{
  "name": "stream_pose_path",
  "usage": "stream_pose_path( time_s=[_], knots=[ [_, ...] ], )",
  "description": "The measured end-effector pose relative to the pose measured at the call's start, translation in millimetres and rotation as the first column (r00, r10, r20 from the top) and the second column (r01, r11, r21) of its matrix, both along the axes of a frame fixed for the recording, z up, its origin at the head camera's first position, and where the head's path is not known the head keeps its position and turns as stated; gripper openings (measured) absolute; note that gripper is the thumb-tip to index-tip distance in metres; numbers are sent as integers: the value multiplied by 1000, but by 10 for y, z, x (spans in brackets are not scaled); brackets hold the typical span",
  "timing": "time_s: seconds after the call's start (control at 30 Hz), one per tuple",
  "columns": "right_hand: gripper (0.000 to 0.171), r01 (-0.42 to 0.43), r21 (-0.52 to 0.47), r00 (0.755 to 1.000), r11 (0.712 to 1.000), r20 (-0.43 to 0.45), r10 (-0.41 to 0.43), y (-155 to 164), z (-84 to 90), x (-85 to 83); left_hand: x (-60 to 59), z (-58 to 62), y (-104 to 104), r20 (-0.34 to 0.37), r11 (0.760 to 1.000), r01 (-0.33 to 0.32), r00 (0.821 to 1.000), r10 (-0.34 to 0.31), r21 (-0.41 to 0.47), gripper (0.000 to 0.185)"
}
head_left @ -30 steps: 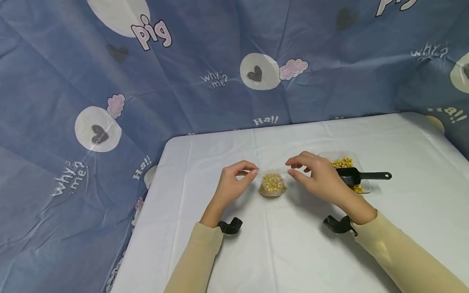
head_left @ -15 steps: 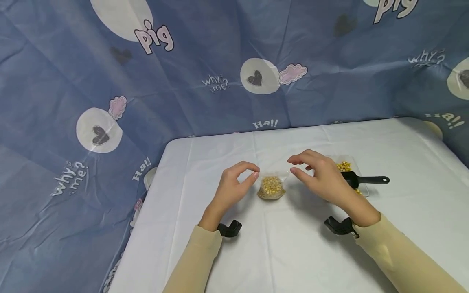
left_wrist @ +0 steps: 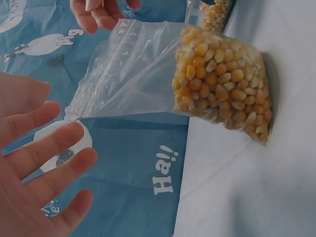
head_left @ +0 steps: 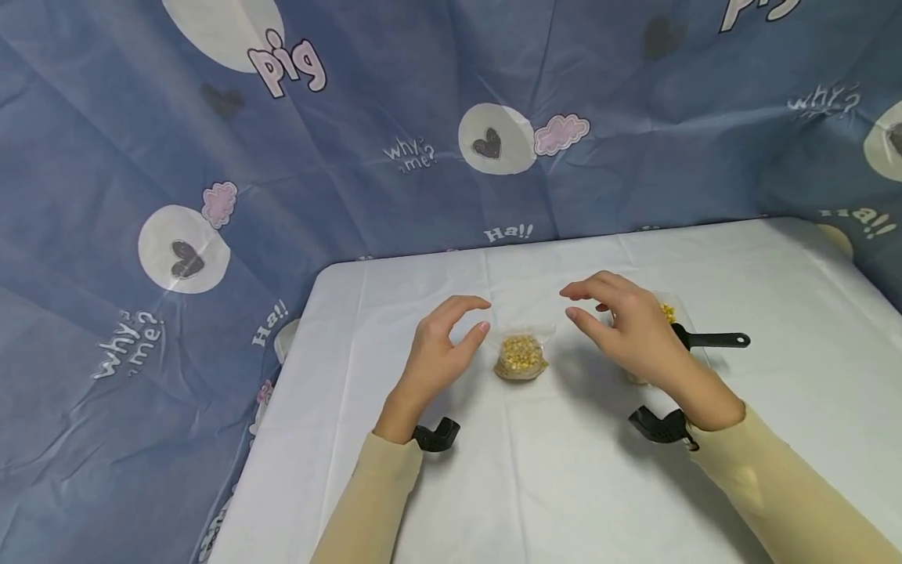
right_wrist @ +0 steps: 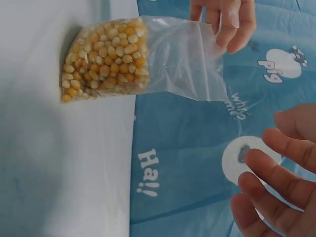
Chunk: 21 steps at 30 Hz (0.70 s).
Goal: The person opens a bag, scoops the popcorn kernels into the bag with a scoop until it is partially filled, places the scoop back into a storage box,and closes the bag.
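Note:
A clear zip-lock bag (head_left: 521, 356) stands upright on the white-covered table between the two hands. Yellow corn kernels (left_wrist: 222, 81) fill its lower part, while the upper part is bare, see-through plastic up to the zip strip. On the left, the left hand (head_left: 440, 348) is raised beside the bag's top, its fingers spread and holding nothing. The right hand (head_left: 630, 329) hovers on the other side with loosely bent, parted fingers, also holding nothing. In the right wrist view, a gap shows between the right hand's fingertips (right_wrist: 254, 160) and the bag's top edge.
Behind the right hand sits a clear plastic container (head_left: 689, 313) of corn kernels, partly hidden. A black scoop (head_left: 719, 340) lies across it, handle pointing right. A blue printed cloth (head_left: 395, 196) hangs behind the table. Black mounts sit at both wrists.
Both hands have come away from the bag's top corners, moving up and outward with fingers opening wider. The bag stays standing in place. The right hand now covers more of the container and scoop.

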State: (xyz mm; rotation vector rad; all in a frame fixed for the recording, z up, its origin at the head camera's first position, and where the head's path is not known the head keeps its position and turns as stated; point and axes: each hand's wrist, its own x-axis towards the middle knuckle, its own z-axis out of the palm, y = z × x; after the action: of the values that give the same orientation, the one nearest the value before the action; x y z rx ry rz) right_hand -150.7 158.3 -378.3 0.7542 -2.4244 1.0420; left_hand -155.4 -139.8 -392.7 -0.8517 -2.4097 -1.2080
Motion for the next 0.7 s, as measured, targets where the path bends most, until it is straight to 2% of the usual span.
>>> stream_pose_path(
  time_s=[0.17, 0.43, 0.7],
  knots=[
    [22, -5, -1, 1000, 1000, -23, 5, -6, 40, -22, 5, 2, -53, -8, 999, -43, 999, 44, 3, 26],
    [24, -17, 5, 998, 1000, -54, 17, -22, 70, -53, 75, 49, -140, -21, 993, -116, 993, 116, -7, 31],
    [25, 8, -6, 997, 1000, -78, -9, 23, 118, -67, 71, 61, -169, -37, 994, -107, 994, 107, -7, 33]
  ],
)
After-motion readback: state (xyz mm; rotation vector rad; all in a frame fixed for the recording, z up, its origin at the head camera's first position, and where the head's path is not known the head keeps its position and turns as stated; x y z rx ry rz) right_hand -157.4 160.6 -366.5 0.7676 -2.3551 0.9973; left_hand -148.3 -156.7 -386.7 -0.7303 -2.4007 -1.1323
